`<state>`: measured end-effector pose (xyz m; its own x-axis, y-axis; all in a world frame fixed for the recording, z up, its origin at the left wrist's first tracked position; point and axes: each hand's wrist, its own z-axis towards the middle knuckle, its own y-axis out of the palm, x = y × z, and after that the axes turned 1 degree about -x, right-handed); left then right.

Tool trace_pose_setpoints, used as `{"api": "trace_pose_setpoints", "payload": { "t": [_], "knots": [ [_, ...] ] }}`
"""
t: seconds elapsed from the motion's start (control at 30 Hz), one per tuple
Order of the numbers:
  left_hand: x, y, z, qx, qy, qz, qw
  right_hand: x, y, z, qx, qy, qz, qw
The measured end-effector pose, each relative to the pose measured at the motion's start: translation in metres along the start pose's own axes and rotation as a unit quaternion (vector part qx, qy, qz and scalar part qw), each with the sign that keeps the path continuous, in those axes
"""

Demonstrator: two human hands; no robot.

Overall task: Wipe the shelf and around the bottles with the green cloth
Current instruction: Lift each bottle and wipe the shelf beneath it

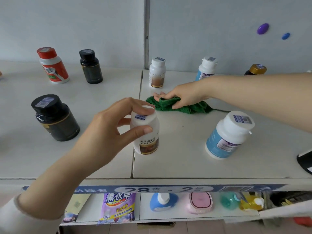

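Head view: mid-wipe, I reckon.
Left hand: gripping white bottle by its top.
Right hand: clutching cloth on shelf, just past my left.
Next: probably shift bottle, wipe underneath.

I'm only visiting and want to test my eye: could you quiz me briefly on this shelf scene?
1. True or false: the right hand holds the green cloth on the shelf.
2. The left hand grips the cap of a bottle of which colour? A. black B. white C. red
3. Fill in: the orange-labelled bottle has a ___ cap.
Key: 1 true; 2 B; 3 red.
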<state>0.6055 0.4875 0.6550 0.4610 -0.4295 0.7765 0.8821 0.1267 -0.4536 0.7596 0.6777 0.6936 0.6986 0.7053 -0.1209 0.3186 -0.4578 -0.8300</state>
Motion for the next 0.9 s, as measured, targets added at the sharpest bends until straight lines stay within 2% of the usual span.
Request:
{"api": "trace_pose_setpoints", "payload": {
  "t": [0.1, 0.27, 0.4, 0.5, 0.6, 0.7, 0.77, 0.9],
  "knots": [
    [0.001, -0.006, -0.002, -0.028, 0.014, -0.014, 0.999, -0.015, -0.003, -0.002, -0.012, 0.049, -0.059, 0.997],
    [0.000, -0.021, -0.004, -0.060, 0.028, -0.009, 0.998, -0.040, 0.001, -0.007, -0.015, 0.137, -0.096, 0.986],
    [0.001, -0.028, -0.005, -0.073, 0.030, -0.005, 0.997, -0.054, 0.009, -0.009, 0.053, 0.176, -0.055, 0.981],
    [-0.001, -0.029, -0.005, -0.075, 0.031, -0.002, 0.997, -0.055, 0.029, 0.000, 0.141, 0.194, 0.021, 0.971],
    [-0.003, -0.029, -0.006, -0.075, 0.027, -0.002, 0.997, -0.049, 0.051, 0.005, 0.258, 0.191, 0.126, 0.939],
    [-0.003, -0.028, -0.006, -0.070, 0.024, -0.004, 0.997, -0.046, 0.064, 0.010, 0.343, 0.179, 0.171, 0.906],
    [-0.003, -0.029, -0.006, -0.067, 0.025, 0.001, 0.997, -0.051, 0.068, 0.007, 0.351, 0.162, 0.191, 0.902],
    [0.003, -0.039, -0.008, -0.051, 0.027, -0.039, 0.998, -0.077, 0.089, -0.023, 0.306, 0.110, 0.202, 0.924]
  ]
}}
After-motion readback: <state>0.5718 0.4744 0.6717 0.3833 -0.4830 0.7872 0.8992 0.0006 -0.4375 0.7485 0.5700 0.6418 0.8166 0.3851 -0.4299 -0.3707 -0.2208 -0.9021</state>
